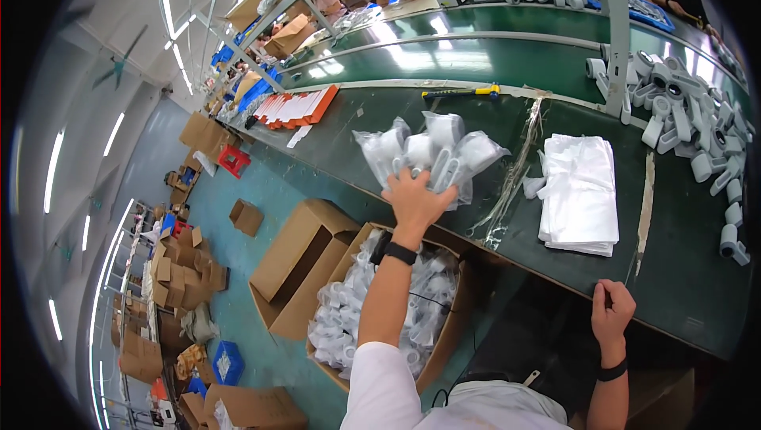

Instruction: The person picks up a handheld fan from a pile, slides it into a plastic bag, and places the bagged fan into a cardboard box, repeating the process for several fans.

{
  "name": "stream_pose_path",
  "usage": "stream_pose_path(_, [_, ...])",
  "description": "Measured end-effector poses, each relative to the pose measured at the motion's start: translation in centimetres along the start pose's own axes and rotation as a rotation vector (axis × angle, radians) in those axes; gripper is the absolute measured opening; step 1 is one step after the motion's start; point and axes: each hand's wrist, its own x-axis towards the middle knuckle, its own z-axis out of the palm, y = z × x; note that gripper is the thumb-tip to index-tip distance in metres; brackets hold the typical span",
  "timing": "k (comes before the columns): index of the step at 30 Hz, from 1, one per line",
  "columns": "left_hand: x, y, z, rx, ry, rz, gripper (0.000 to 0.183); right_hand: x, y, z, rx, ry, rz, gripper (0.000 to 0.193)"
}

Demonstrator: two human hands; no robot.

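My left hand (420,202) reaches over the table's near edge, its fingers curled on the looped ends of several bagged white plastic parts (420,148). The clear bags fan out away from my fingers, with the rounded wide ends pointing to the far side. Below my left forearm, an open cardboard box (452,335) is heaped with similar bagged parts (337,315). My right hand (613,309) is closed at the table's edge with nothing visible in it. A stack of clear flat plastic bags (579,196) lies between my two hands, farther in on the table.
Loose white and grey plastic parts (674,97) pile up at the right. A yellow and black hammer (462,92) lies by the metal rail. Orange-edged white sheets (297,107) are at the far left. An upright post (615,34) stands ahead; people sit across the conveyor (476,51).
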Motion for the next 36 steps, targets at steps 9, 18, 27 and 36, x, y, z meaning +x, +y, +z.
stream_pose_path(9, [-6.8,-9.5,-8.6,0.108,0.256,-0.087,0.048,0.1,-0.1,-0.1,0.002,-0.022,0.001,0.002])
stream_pose_path(18, [-20.9,-17.9,-8.3,0.393,0.073,-0.544,0.062,0.0,-0.1,0.1,-0.049,-0.055,-0.010,0.003])
stream_pose_path(27, [-22.6,-21.8,-0.9,0.193,-0.284,-1.315,0.073,0.0,-0.3,0.3,-0.101,-0.063,-0.001,0.003])
stream_pose_path(36, [-21.8,-25.5,4.7,0.164,-0.549,-1.471,0.073,-0.2,0.3,0.8,-0.179,-0.049,0.024,0.003])
